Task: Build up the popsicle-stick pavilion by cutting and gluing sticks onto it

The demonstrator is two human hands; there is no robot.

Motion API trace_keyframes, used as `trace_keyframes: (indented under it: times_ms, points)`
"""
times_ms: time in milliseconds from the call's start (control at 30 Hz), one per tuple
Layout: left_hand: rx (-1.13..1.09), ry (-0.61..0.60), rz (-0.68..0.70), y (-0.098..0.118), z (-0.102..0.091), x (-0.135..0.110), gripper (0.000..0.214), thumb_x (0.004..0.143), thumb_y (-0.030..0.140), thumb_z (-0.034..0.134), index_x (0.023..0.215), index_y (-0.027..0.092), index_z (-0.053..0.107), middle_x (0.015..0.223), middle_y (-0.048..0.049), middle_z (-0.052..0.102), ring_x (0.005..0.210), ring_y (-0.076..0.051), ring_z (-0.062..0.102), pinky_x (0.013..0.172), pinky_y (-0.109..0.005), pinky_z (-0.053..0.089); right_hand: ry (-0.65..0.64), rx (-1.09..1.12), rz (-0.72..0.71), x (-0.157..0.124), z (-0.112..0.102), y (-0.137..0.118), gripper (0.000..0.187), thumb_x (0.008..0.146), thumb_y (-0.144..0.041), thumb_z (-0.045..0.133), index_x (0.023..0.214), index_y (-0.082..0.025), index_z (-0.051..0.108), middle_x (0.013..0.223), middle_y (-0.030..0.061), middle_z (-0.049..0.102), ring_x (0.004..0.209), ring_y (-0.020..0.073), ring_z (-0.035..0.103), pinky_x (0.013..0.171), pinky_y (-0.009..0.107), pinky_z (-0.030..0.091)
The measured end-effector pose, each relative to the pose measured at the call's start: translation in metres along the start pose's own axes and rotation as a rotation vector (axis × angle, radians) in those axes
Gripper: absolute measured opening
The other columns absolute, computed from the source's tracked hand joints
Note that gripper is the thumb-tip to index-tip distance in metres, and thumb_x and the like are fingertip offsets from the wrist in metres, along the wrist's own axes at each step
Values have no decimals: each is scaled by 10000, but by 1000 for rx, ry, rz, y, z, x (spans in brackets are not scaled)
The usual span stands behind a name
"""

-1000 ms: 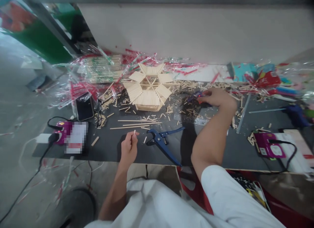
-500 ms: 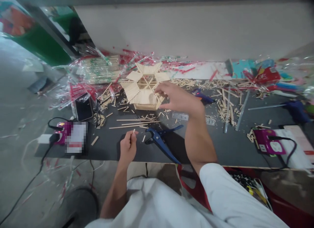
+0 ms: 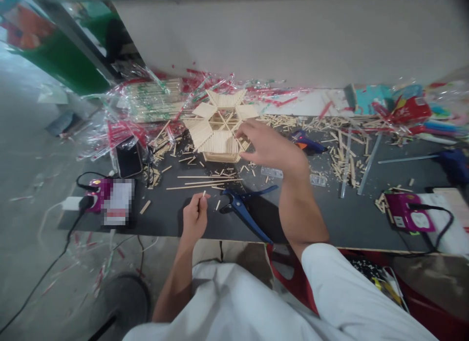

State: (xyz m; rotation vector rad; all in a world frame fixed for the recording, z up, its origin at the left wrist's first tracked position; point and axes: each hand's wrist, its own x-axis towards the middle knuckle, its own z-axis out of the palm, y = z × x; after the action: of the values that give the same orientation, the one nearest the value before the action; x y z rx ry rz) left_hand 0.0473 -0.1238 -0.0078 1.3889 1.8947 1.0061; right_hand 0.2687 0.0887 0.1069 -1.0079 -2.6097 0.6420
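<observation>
A flower-like model built of thin wooden sticks (image 3: pixel 222 141) stands at the middle of the dark table, with flared panels around an open spoked centre. My right hand (image 3: pixel 266 144) reaches over its right front side, thumb and fingers curved around a panel edge there. Where the fingertips touch is partly hidden. Lower down, my left hand (image 3: pixel 195 219) is closed, pinching a short piece of wooden stick (image 3: pixel 204 193) that pokes up from the fingers. Several long thin sticks (image 3: pixel 198 183) lie between that hand and the model. Blue-handled cutters (image 3: pixel 247 215) rest to its right.
Offcuts (image 3: pixel 342 160) litter the table. A clear ruler (image 3: pixel 271 172) and a blue glue gun (image 3: pixel 309 141) lie to the right. Wrapped stick bundles (image 3: pixel 154 100) and a phone (image 3: pixel 128 160) are at left. Purple boxes with cables (image 3: pixel 406 211) sit near both ends.
The view has shifted slightly, so everything sits a little further right. Both hands keep nearly the same places relative to the model and the table.
</observation>
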Motion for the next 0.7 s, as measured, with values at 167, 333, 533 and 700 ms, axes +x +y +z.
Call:
trace_keyframes:
  times_ms: [167, 333, 533, 700]
  points:
    - [10, -4, -13, 0, 0, -1, 397, 1074, 470, 441, 1056, 178, 710, 622, 53, 513, 547, -129, 492, 588, -244, 374, 6, -40, 4, 0, 2, -4, 266, 903, -174, 687, 1145, -222, 589, 1273, 140, 627, 1210, 349, 615, 1019, 489, 514]
    - [9, -3, -14, -1, 0, -1, 380, 1076, 452, 439, 1056, 183, 707, 613, 63, 471, 541, -127, 466, 595, -246, 370, 20, -49, -1, 1, 5, -4, 273, 896, -147, 695, 1139, -229, 600, 1277, 139, 615, 1217, 349, 615, 1040, 501, 523]
    - [-4, -5, -2, 0, 0, -1, 370, 1073, 437, 441, 1053, 180, 706, 614, 63, 464, 539, -124, 454, 589, -245, 363, 31, -26, -11, 1, 7, -1, 276, 896, -169, 697, 1147, -241, 606, 1280, 130, 609, 1225, 349, 611, 1040, 504, 518]
    - [-3, -7, -5, 0, 1, -1, 373, 1070, 453, 438, 1044, 190, 702, 602, 62, 472, 534, -127, 460, 583, -241, 365, 40, -7, -2, 0, 7, -2, 269, 900, -170, 687, 1146, -247, 606, 1286, 128, 614, 1227, 351, 616, 1045, 512, 526]
